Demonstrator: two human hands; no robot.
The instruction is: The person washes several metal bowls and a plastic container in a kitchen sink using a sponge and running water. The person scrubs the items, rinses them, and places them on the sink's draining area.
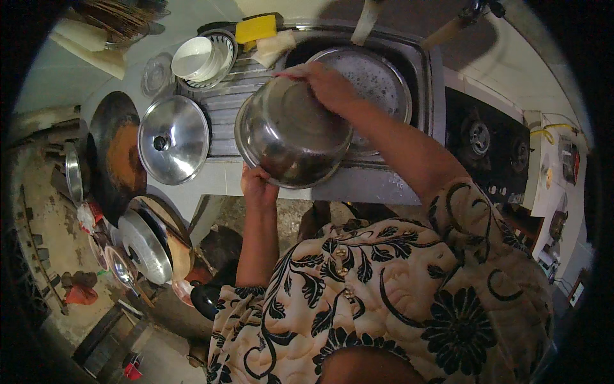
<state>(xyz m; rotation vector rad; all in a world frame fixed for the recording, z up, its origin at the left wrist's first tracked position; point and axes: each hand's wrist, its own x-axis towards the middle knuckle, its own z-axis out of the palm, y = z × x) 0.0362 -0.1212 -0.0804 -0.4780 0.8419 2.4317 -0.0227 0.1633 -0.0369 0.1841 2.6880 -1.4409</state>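
Note:
A large stainless steel pot (297,132) is tilted on its side over the ribbed drainboard (223,110) and the left part of the sink. My left hand (259,185) grips its rim at the lower left. My right hand (328,86) lies against the pot's base at the top; its fingers are partly hidden, and whether it holds a scrubber cannot be told. Behind the pot, a wide metal basin (383,89) with sudsy water sits in the sink. A domed steel lid (173,139) with a black knob lies left of the pot.
White bowls (194,57) are stacked at the drainboard's back, beside a yellow sponge (256,29) and a pale cloth (274,48). A dark wok (117,153) and a metal pan (144,247) stand at the left. On the right is a black gas stove (484,144).

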